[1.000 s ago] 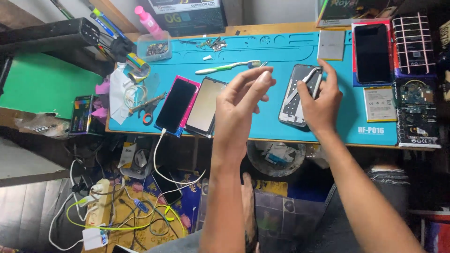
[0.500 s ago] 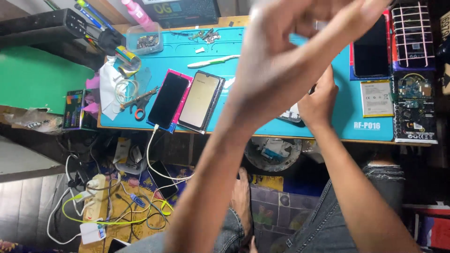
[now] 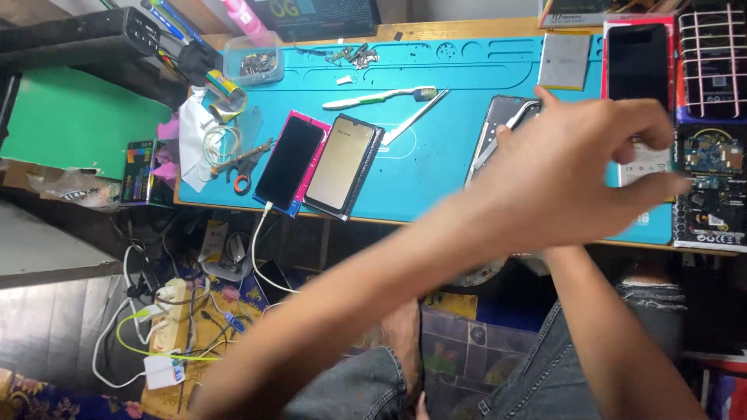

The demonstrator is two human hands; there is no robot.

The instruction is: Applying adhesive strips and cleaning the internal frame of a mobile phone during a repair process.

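You have three phones on the mat: one in a pink case point(image 3: 290, 160), one face-up beside it point(image 3: 341, 164), one in red point(image 3: 638, 62); one toothbrush point(image 3: 379, 97), one scissors point(image 3: 243, 162), one battery point(image 3: 564, 61)

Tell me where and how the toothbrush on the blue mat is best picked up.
Pinch the toothbrush at mid-handle from above, fingers on its near and far edges. It lies flat, lengthwise left to right, bristles at the right end, with bare blue mat around the handle.
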